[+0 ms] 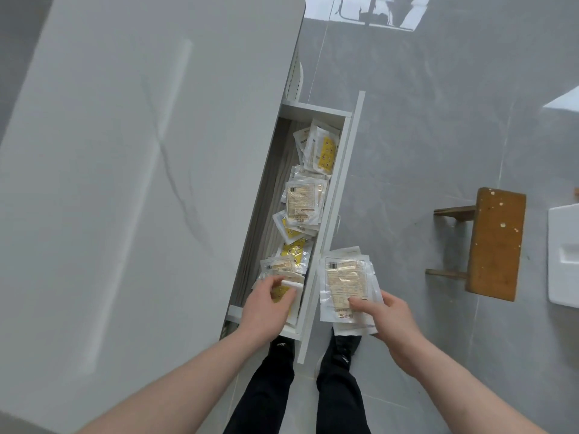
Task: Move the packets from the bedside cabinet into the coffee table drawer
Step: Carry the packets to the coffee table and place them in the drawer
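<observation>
The white coffee table drawer [340, 183] stands pulled open at the table's right side. Several clear packets [304, 202] with yellow and beige prints lie scattered along its inside. My left hand [266, 308] reaches into the near end of the drawer, fingers closed around a packet [289, 285] there. My right hand [388, 321] hovers just right of the drawer front, above the floor, gripping a stack of packets [344, 283] with a beige label on top. The bedside cabinet is out of view.
The grey marbled coffee table top [125, 183] fills the left. A small wooden stool [495, 242] stands on the tiled floor to the right, with a white object [564, 258] at the right edge. My legs and black shoes [341, 346] are below the drawer.
</observation>
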A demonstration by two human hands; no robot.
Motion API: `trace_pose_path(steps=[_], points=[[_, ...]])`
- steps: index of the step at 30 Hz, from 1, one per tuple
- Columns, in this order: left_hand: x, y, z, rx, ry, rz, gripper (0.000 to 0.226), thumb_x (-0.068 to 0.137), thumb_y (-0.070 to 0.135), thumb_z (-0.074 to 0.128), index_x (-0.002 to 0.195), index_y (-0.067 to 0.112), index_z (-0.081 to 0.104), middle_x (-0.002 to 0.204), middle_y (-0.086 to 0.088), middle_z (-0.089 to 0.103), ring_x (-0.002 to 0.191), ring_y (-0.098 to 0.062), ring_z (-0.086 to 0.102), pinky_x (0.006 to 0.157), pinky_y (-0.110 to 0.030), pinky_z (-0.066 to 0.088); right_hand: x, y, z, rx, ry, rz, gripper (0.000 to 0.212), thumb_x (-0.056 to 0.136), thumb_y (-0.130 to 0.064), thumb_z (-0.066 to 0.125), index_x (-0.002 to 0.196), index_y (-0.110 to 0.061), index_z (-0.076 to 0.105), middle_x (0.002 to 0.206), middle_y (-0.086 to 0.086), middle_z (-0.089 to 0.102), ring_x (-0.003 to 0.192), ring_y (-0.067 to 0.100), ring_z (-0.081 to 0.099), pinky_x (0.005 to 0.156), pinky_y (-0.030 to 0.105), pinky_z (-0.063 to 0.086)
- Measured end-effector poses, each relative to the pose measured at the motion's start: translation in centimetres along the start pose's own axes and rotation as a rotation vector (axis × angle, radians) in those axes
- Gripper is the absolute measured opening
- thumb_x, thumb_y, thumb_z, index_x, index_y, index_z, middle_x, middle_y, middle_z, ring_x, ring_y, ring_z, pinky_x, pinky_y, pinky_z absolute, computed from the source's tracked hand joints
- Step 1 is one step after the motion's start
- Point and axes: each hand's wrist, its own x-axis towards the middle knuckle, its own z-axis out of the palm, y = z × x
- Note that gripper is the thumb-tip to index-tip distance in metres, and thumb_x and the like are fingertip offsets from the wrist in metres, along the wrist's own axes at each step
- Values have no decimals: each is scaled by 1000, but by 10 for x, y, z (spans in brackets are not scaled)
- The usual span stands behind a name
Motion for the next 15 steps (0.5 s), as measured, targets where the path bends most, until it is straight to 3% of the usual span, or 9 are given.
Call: trace_pose_path(steps=[3,6,9,15], points=[[-7,22,-6,-435,-236,-158,35,99,57,58,123,33,68,120,10,74,99,-7,74,82,-29,59,4,-8,11,23,-61,42,21,93,-16,73,112,-25,78,107,-4,81,97,17,78,93,45,59],[-5,38,-11,-651,-353,-215,27,101,43,62,115,25,77,112,0,79,101,-20,77,76,-32,63,8,-14,25,-5,-134,67,23,97,-14,68,116,-24,77,110,-3,80,102,20,77,99,47,57],[1,47,-14,-663,-297,-138,15,99,25,68,107,22,81,110,-4,79,101,-23,77,81,-36,63,10,-17,36,-36,-171,61,25,102,-12,63,120,-25,75,112,-6,80,103,15,77,95,40,58],[5,43,-16,-653,-128,-83,15,101,22,67,107,13,78,102,-5,81,97,-24,78,92,-51,61,15,-23,44,-60,-130,3,26,103,-13,62,120,-27,75,114,-10,79,108,10,75,99,37,56]])
